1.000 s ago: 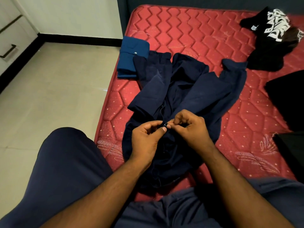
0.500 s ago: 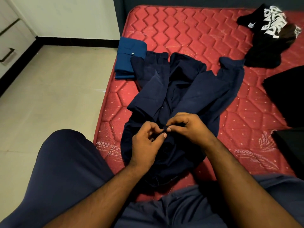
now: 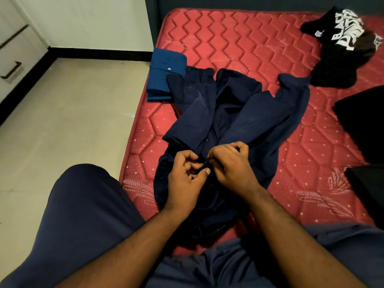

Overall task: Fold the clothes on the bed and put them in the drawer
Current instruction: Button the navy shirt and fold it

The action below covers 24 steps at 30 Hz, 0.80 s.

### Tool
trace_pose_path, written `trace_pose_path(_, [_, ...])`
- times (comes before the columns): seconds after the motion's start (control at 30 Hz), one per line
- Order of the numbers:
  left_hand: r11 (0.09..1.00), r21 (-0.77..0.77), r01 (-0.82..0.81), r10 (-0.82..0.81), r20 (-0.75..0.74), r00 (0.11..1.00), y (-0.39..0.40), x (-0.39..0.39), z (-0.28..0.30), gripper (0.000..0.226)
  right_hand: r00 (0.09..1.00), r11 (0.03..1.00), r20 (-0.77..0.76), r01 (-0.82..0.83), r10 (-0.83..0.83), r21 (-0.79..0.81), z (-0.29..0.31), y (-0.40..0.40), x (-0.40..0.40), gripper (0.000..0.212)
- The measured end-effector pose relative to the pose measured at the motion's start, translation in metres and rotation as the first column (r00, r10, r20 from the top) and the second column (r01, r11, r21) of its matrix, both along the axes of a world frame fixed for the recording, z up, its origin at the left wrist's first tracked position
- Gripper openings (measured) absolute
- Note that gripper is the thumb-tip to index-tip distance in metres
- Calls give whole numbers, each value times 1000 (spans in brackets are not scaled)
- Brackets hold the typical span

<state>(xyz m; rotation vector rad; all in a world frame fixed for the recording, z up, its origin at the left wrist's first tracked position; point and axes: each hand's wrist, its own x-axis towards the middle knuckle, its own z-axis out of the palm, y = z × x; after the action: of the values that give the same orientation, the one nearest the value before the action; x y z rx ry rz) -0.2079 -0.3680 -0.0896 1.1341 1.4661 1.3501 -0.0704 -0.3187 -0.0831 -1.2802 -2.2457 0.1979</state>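
The navy shirt (image 3: 234, 121) lies front-up across the near half of the red mattress (image 3: 239, 38), collar end toward the person, sleeves trailing off toward 12 and 1 o'clock, so the front opening runs straight up the middle where both hands can reach it. The left hand (image 3: 185, 179) and right hand (image 3: 232, 165) meet over that opening, fingers curled and pinching the fabric edges together at one spot (apparently doing up a button, though it is too small to make out), which would keep the front closed for a neat fold. A blue folded garment (image 3: 166, 75) sits finished at 11 o'clock, touching the shirt; a black printed tee (image 3: 342, 48) waits crumpled at 2 o'clock. The drawer (image 3: 12, 65) stands across the floor at 9 o'clock.
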Motion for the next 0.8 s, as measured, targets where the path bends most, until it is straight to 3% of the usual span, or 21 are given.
trace_pose_path(0.2, [993,-102,66,-43,217,975,4,3,2,33,999,998,17,27,-28,52,-5,-3,-4,14])
trace_pose_path(0.4, [949,-248,194,-134,240,962,9,-6,7,14,996,989,63,48,-58,141,-9,-5,-4,12])
trace_pose_path(0.43, [939,-266,219,-168,201,965,9,-8,7,6,996,988,64,44,-54,150,-9,-5,-5,10])
trace_pose_path(0.57, [907,-318,275,-312,-70,948,5,-23,2,31,999,987,33,-7,2,160,-12,-5,-8,12])
trace_pose_path(0.67, [889,-372,269,-355,-187,916,0,-38,-5,6,993,1000,-120,-13,16,23,-11,-3,-2,23])
trace_pose_path(0.73, [901,-373,223,-316,-211,925,-1,-41,-6,22,984,996,-175,5,-20,-85,-10,2,7,22])
trace_pose_path(0.8, [921,-345,183,-292,-299,908,3,-39,1,30,994,988,-106,18,-35,-154,-12,11,18,11])
